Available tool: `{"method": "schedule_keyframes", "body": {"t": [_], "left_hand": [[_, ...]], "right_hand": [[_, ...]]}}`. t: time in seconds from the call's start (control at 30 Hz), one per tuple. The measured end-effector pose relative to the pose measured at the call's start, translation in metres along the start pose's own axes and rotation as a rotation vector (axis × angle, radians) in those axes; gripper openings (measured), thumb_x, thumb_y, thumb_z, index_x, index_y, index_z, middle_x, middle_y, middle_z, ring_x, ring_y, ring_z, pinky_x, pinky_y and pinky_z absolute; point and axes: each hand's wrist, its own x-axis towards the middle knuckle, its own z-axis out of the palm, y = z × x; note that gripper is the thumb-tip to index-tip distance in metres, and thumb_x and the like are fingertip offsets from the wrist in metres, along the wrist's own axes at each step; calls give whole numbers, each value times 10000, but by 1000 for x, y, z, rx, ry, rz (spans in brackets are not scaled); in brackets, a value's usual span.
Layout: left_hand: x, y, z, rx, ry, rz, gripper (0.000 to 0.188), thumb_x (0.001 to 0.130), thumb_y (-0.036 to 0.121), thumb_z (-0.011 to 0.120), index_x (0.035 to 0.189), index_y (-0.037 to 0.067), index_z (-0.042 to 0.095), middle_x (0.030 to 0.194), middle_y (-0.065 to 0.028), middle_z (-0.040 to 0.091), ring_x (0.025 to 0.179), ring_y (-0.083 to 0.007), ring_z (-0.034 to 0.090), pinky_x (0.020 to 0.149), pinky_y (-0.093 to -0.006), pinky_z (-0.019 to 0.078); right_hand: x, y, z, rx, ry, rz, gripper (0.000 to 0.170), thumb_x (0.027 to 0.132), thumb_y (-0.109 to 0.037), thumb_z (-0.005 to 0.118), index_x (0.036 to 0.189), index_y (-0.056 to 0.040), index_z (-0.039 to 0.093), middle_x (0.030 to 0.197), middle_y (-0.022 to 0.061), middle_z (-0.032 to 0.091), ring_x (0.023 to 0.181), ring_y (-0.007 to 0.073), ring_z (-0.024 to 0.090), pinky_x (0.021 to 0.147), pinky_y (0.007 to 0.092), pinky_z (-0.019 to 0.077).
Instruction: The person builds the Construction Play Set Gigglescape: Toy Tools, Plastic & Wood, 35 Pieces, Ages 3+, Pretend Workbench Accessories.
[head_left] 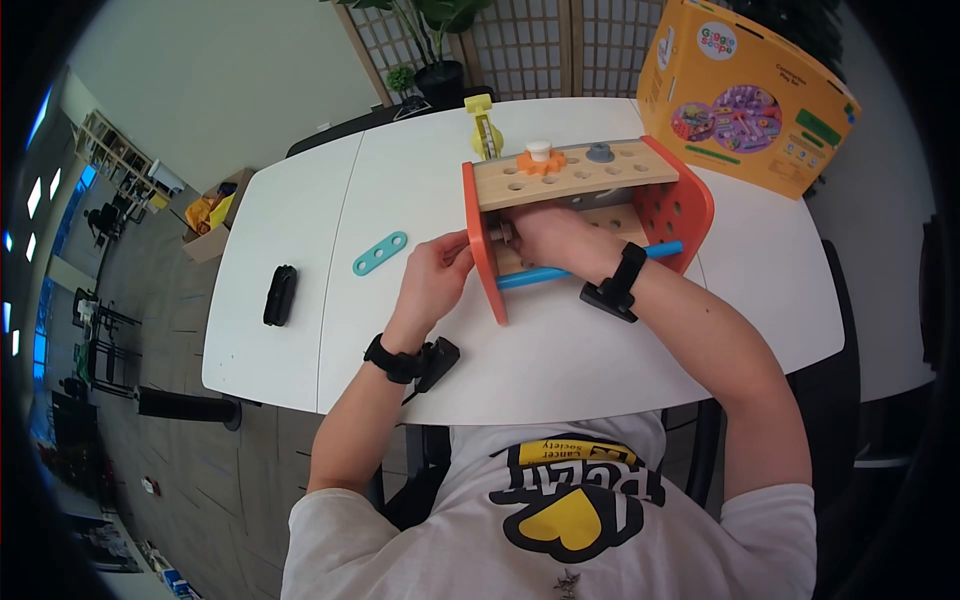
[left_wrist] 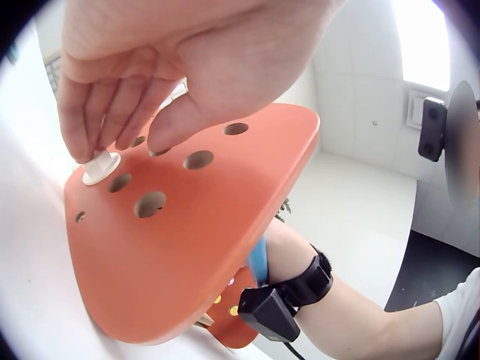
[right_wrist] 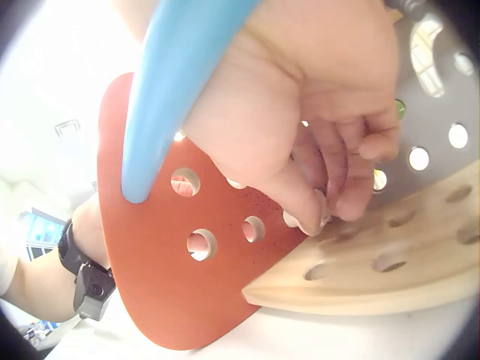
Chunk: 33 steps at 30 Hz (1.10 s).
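Observation:
A toy workbench stands on the table, its red side panel (head_left: 483, 240) (left_wrist: 202, 240) between the two hands. Outside that panel, the left hand (head_left: 436, 280) (left_wrist: 187, 67) rests its fingertips on a round white bolt head (left_wrist: 101, 168) set in a hole; its fingers are fairly straight, the thumb apart. The right hand (head_left: 560, 240) (right_wrist: 315, 105) reaches inside under the wooden top (head_left: 575, 178). Thumb and fingers there pinch a small pale piece (right_wrist: 325, 206) against the panel's inner face, mostly hidden by the fingers. A blue rod (head_left: 540, 277) (right_wrist: 169, 90) runs beneath the right wrist.
On the wooden top sit an orange gear (head_left: 541, 163) and a grey piece (head_left: 600, 153). A yellow-green toy (head_left: 486, 135) stands behind. Left of the workbench lie a teal strip with holes (head_left: 380, 254) and a black case (head_left: 280, 295). A yellow box (head_left: 745, 100) stands at back right.

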Motion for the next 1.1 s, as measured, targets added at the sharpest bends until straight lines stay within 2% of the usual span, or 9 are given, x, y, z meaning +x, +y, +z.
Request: {"method": "schedule_keyframes", "body": {"t": [0.27,0.37,0.47,0.57,0.67,0.87,0.97,1.07,1.1], "left_hand": [[-3,7,1,23,3,-23,335,1020,96,589,1287,-97,650,1135,-180,758,1044,-206,715,938,-310,540],[-2,5,1,-7,-12,-1,335,1020,95,590,1289,-95,650,1144,-177,756,1049,-205,715,943,-307,538],[-2,5,1,22,-3,-12,333,1022,95,589,1289,-94,651,1149,-172,755,1053,-202,713,945,-304,536],[-3,8,1,26,-3,-17,335,1021,97,592,1290,-94,651,1143,-172,756,1048,-203,715,941,-304,538],[-2,3,2,9,-6,-4,336,1021,100,594,1288,-95,650,1135,-171,758,1040,-201,717,934,-304,541],[-2,2,2,6,3,-5,330,1018,95,594,1282,-95,654,1125,-170,761,1030,-195,717,928,-301,542],[-2,3,3,-9,-1,3,328,1020,93,589,1281,-93,655,1122,-173,761,1030,-201,718,930,-304,541],[-2,2,3,-2,0,5,328,1021,91,581,1282,-94,654,1122,-179,761,1035,-211,720,934,-307,541],[-2,2,3,0,-3,10,328,1021,90,579,1282,-94,653,1124,-180,761,1036,-212,720,935,-308,541]], "right_hand": [[3,-4,-3,-84,-200,67,239,866,-42,612,1077,11,710,1095,235,713,1053,380,691,909,432,563],[4,-12,-14,-119,-318,146,344,900,-100,607,1221,-19,698,1245,205,697,1144,364,675,979,437,559],[-4,-16,-16,-15,-160,121,336,899,-77,610,1220,-25,694,1249,201,693,1143,365,674,973,441,561],[-8,-12,-12,72,-55,44,266,860,-20,595,1108,30,680,1098,255,698,1081,395,678,926,437,556],[-1,-12,-16,4,-183,89,316,893,-39,620,1202,0,676,1245,214,686,1168,376,660,993,444,554],[3,-1,-3,-59,-234,51,316,904,-43,576,1190,23,692,1272,245,670,1161,378,664,982,447,559],[3,-6,-6,-118,-278,106,324,870,-29,589,1173,9,697,1140,255,703,1069,396,683,929,429,563],[3,-9,-11,-92,-273,125,323,866,-25,588,1171,8,688,1114,244,708,1053,397,687,930,426,563],[1,-7,-8,-68,-198,93,305,867,-28,591,1153,7,690,1093,243,709,1038,397,689,917,429,564]]}}
